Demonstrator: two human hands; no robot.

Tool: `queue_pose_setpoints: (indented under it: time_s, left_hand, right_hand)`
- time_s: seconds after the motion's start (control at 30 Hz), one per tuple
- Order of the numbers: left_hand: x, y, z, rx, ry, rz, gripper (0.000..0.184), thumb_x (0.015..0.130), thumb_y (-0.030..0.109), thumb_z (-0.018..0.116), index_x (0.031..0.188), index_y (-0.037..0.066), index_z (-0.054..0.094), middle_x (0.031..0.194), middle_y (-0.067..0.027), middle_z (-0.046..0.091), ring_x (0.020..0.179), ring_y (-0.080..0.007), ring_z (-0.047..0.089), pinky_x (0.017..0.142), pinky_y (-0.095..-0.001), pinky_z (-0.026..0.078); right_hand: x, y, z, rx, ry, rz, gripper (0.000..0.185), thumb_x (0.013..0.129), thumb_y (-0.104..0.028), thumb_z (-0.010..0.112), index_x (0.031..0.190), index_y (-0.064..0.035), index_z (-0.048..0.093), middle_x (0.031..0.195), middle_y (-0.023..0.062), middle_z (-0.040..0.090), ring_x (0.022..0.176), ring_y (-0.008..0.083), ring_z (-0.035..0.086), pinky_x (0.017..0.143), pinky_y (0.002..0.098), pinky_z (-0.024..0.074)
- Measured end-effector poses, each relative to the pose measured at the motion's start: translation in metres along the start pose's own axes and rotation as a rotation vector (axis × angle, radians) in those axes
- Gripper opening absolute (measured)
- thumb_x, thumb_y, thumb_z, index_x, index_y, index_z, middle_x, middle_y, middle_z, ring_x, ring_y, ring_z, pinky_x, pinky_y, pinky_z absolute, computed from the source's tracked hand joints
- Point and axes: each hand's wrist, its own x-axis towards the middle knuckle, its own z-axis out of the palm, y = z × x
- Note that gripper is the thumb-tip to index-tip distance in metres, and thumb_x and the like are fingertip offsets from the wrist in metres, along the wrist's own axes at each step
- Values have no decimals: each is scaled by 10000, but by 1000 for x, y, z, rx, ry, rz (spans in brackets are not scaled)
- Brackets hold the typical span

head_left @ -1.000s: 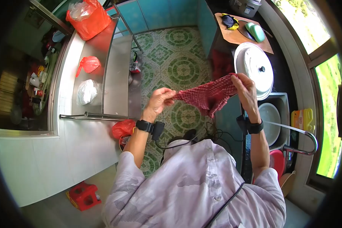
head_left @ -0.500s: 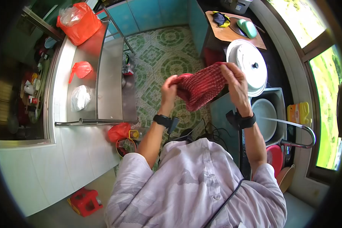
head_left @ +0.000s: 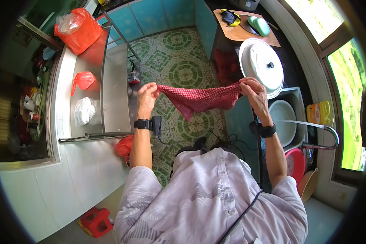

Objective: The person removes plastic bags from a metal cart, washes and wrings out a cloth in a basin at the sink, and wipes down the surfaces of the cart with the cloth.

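A red checked cloth point(head_left: 201, 99) hangs stretched in the air in front of my body, its lower part drooping to a point. My left hand point(head_left: 147, 96) pinches its left corner, and my right hand point(head_left: 254, 91) pinches the right corner. Below my right hand is the sink point(head_left: 299, 101), holding a pale basin point(head_left: 282, 122) with water running into it from the tap point(head_left: 333, 136). Just beyond that hand a large white lid point(head_left: 250, 61) with a black knob sits on the counter.
A cutting board point(head_left: 268, 40) with green objects lies on the far right counter. At left, a steel shelf point(head_left: 116, 85) carries red bags point(head_left: 84, 80) and a white bag point(head_left: 85, 110). A yellow jug point(head_left: 319, 113) stands behind the sink. Cables point(head_left: 236, 140) trail on the patterned floor.
My left hand has moved left, away from my right hand. The cloth, bunched before, is now pulled wide between both hands. My right hand has shifted slightly downward.
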Motion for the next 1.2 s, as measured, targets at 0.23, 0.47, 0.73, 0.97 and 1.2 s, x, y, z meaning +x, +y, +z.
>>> queue_pose_setpoints:
  time_s: [0.23,0.47,0.73,0.97,1.2]
  left_hand:
    - [-63,66,98,-402,404,754,150,879,58,566,1017,3,544,924,-101,599,800,-183,584,713,-285,474]
    - [-135,-77,96,423,-50,241,154,872,63,564,1012,4,550,933,-106,596,818,-198,580,720,-300,477]
    - [-122,-116,58,758,-203,22,158,863,70,562,1007,4,557,944,-112,593,839,-215,575,729,-318,481]
    - [-120,-136,54,905,-298,-24,163,855,75,560,1001,5,563,954,-117,591,858,-229,570,737,-334,484]
    - [-117,-144,73,1063,-397,-22,168,847,81,558,996,5,569,963,-122,588,877,-244,566,744,-350,487]
  right_hand:
    - [-36,-147,-1,251,-456,-405,284,828,-241,592,785,32,659,833,116,638,792,217,627,695,296,491]
    - [-13,-64,119,746,-678,547,375,990,-333,402,876,-27,586,690,54,605,589,134,611,524,266,522]
    - [-4,8,100,-154,84,-178,307,873,-278,592,710,-19,595,646,213,590,598,401,581,589,455,481]
    - [-122,82,-90,-431,509,33,120,862,-134,607,821,-23,584,589,96,557,550,176,575,519,324,465]
    - [-276,140,-280,-153,1157,800,180,862,-183,569,974,-42,555,713,49,631,567,133,618,470,245,486]
